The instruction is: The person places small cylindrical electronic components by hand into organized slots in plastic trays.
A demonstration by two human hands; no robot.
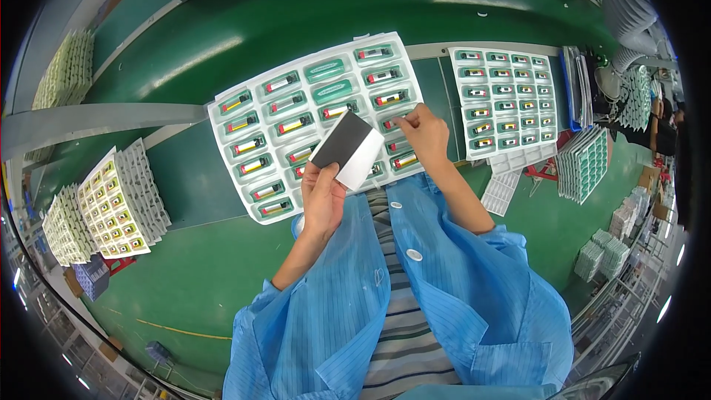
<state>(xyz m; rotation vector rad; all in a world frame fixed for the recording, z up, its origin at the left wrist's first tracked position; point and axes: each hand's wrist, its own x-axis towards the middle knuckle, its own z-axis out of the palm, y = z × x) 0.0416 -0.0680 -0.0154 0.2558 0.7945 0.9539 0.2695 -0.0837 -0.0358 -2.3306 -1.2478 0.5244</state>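
Observation:
A white moulded tray [221, 144] lies tilted in front of me, its pockets lined in green. Most visible pockets hold a small part with red, white, black and yellow on it; two green pockets [325, 69] near the top have no such part. My left hand [324, 196] is closed on a flat card [344, 141], part black and part white, held above the tray's lower middle and covering some pockets. At the right column, my right hand [428, 135] has its fingers pinched at a pocket's part [392, 124]; whether anything is between the fingertips is hidden.
A second filled tray [511, 65] lies to the right, near blue-edged folders [577, 81]. Stacked trays stand at left [109, 204] and right [583, 164]. A grey metal post [111, 127] crosses at left, and a ribbed grey hose [626, 11] hangs at upper right.

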